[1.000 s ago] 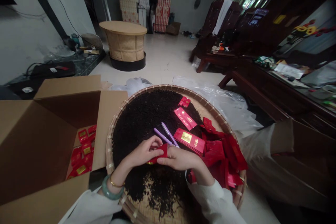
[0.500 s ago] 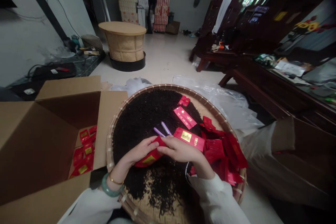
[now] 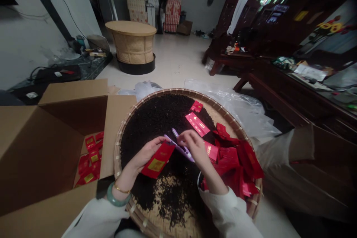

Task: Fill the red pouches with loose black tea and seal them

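Observation:
A round woven bamboo tray [image 3: 235,126] holds a heap of dark loose tea leaves [image 3: 156,119]. My left hand [image 3: 146,152] pinches the top of a red packet with a gold label [image 3: 157,160], held over the leaves. My right hand [image 3: 193,145] has its fingers closed on a purple clip-like tool [image 3: 180,144] lying on the leaves. Several more red packets [image 3: 237,160] are piled on the tray's right side, and two lie farther back [image 3: 196,123].
An open cardboard box [image 3: 52,145] stands at the left with several red packets [image 3: 90,158] in its bottom. Clear plastic sheeting [image 3: 240,108] lies behind the tray. A round wooden tub [image 3: 134,46] stands on the floor, with dark wooden furniture [image 3: 279,81] at right.
Both hands were together on the red packet. Now my left hand alone holds it, hanging lower, while my right hand has moved up onto the purple tool.

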Tool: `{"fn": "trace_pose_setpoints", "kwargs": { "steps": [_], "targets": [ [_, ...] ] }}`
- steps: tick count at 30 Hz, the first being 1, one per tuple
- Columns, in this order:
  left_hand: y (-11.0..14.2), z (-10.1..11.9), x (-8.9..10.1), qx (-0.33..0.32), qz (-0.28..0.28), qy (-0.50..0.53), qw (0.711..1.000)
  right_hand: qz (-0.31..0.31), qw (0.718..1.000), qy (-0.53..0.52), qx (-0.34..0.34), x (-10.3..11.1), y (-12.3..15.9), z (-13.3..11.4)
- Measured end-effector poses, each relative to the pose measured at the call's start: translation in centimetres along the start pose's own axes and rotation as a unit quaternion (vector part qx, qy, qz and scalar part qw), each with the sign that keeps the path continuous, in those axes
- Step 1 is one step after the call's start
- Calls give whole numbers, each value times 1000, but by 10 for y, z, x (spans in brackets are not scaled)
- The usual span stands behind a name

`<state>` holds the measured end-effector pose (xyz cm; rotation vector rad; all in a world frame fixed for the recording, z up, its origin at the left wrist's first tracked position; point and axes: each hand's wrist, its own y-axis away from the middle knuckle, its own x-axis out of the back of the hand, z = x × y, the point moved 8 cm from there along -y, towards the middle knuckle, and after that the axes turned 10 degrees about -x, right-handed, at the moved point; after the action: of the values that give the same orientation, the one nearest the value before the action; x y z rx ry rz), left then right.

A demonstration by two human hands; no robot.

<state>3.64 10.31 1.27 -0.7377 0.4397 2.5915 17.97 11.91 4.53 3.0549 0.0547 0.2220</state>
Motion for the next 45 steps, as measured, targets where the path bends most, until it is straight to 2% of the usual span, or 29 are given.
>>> {"fn": "trace_pose_setpoints", "kwargs": {
  "steps": [2, 4, 7, 12, 16, 20, 25, 33, 35, 37, 39, 41, 42, 43, 44, 45],
  "targets": [
    [0, 1, 0, -5, 6, 18, 1000, -76, 991, 110, 12, -22, 7, 17],
    [-1, 1, 0, -12, 7, 28, 1000, -116, 973, 191, 62, -38, 19, 25],
    [-2, 2, 2, -25, 13, 33, 999, -133, 943, 278, 126, -55, 33, 33],
    [-5, 8, 7, -73, 32, 47, 996, -120, 860, 477, 139, -76, 32, 61],
    [-7, 11, 13, -92, 56, 74, 991, -119, 825, 505, 223, -95, 30, 71],
    [-8, 11, 16, -92, 52, 104, 989, -121, 799, 493, 322, -110, 37, 71],
    [-7, 10, 14, -84, 31, 108, 990, -70, 793, 463, 390, -114, 39, 69],
    [-6, 14, 14, -116, 42, 69, 990, -89, 845, 369, 375, -94, 29, 60],
    [-5, 17, 15, -132, 57, 42, 989, -81, 874, 330, 349, -84, 26, 55],
    [-4, 20, 15, -140, 64, 25, 988, -66, 917, 264, 290, -73, 20, 52],
    [-3, 23, 13, -142, 69, 21, 987, -21, 967, 163, 195, -59, 10, 51],
    [-2, 27, 14, -154, 81, 15, 985, 44, 996, 29, 71, -42, 1, 57],
    [-2, 30, 15, -166, 86, 10, 982, 70, 996, -52, 3, -36, -2, 63],
    [-1, 32, 15, -179, 89, 3, 980, 85, 984, -137, -68, -32, -5, 70],
    [-1, 34, 16, -192, 90, -6, 977, 87, 960, -225, -140, -31, -6, 77],
    [-1, 36, 16, -202, 88, -18, 975, 77, 924, -311, -207, -34, -7, 83]
  ]
}}
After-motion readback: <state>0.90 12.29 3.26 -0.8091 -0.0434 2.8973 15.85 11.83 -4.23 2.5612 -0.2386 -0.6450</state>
